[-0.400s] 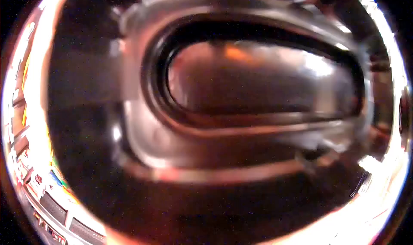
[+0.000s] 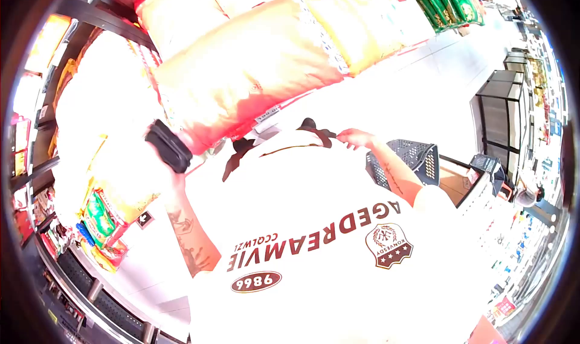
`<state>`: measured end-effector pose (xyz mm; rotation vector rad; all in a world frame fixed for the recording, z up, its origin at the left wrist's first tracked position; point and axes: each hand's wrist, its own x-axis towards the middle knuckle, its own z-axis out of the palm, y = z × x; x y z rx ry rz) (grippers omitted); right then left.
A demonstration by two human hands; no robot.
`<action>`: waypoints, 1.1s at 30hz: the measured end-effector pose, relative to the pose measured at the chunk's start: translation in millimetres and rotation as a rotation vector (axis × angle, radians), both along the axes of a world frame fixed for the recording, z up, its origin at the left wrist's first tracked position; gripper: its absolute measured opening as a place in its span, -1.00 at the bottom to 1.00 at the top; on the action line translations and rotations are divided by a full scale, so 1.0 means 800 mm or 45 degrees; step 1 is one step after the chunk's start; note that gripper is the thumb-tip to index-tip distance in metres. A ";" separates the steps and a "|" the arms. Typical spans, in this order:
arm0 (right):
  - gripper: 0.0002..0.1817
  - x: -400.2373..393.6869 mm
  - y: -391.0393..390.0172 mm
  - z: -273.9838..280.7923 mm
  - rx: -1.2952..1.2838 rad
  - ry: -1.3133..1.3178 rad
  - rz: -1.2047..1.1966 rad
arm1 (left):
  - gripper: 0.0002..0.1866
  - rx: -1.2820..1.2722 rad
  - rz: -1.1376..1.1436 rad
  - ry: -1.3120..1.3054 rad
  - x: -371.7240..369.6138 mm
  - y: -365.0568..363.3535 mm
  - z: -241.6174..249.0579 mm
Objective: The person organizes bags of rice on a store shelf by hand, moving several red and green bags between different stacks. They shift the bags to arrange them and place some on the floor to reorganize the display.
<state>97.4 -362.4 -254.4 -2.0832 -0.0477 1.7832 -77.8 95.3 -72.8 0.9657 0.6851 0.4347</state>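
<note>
My left hand [image 2: 174, 173] is closed around a black phone-like device [image 2: 168, 146], held out ahead of my body at the left. Glare washes out much of this hand, and the device's exact kind does not show. At waist height my right hand [image 2: 357, 138] has its fingers drawn together. Whatever they hold, if anything, I cannot make out. Just beyond the right forearm is a grey perforated shopping basket [image 2: 417, 160]. My white T-shirt [image 2: 314, 271] with brown lettering fills the lower middle, with my dark shoes [image 2: 309, 125] past its hem.
Large orange-and-white sacks [image 2: 254, 60] lie ahead, beside a dark shelf frame [image 2: 103, 21]. Green bags [image 2: 450, 6] stand at the far right. A black-framed rack [image 2: 504, 108] and stocked shelves line the right; another person [image 2: 528, 194] shows there, small. Green-and-red packets [image 2: 103, 220] sit at left.
The dark object with a glossy oblong window that filled the view has gone from before the camera. My body, both hands and the store around me now show.
</note>
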 end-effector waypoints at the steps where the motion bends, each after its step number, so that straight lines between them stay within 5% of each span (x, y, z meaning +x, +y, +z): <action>1: -0.36 -0.008 -0.003 0.000 -0.035 0.017 -0.035 | -0.45 -0.006 -0.189 0.231 -0.030 0.014 -0.033; 5: -0.40 0.035 0.001 -0.016 -0.067 0.033 0.036 | -0.57 0.125 -1.353 0.944 -0.076 -0.002 -0.111; 6: -0.39 0.043 0.003 -0.025 -0.077 0.009 0.058 | -0.56 0.429 -1.413 0.657 -0.104 -0.013 -0.148; 8: -0.38 0.050 0.004 -0.036 -0.101 -0.037 0.065 | -0.53 0.436 -1.515 0.748 -0.116 -0.024 -0.148; 9: -0.38 0.052 0.002 -0.031 -0.109 -0.059 0.056 | -0.51 0.118 -1.539 1.109 -0.102 -0.040 -0.120; 10: -0.37 0.055 0.002 -0.032 -0.093 -0.073 0.031 | -0.48 0.042 -1.466 1.107 -0.097 -0.047 -0.112; 12: -0.36 0.058 -0.003 -0.037 -0.076 -0.135 0.002 | -0.48 0.240 -1.199 1.009 -0.157 -0.054 -0.235; 14: -0.34 0.062 0.001 -0.039 -0.064 -0.184 -0.021 | -0.49 0.337 -1.098 1.001 -0.174 -0.059 -0.262; 19: -0.33 0.067 0.008 -0.041 -0.010 -0.215 -0.016 | -0.51 -0.101 -1.521 1.280 -0.160 -0.043 -0.175; 22: -0.36 0.065 0.001 -0.049 -0.018 -0.212 -0.020 | -0.51 -0.061 -1.592 1.207 -0.169 -0.049 -0.165; 26: -0.41 0.054 -0.002 -0.064 -0.032 -0.243 -0.064 | -0.43 -0.024 -1.072 0.796 -0.183 -0.054 -0.244; 33: -0.46 0.054 0.001 -0.087 -0.028 -0.236 -0.127 | -0.47 0.782 -1.206 1.016 -0.158 -0.029 -0.299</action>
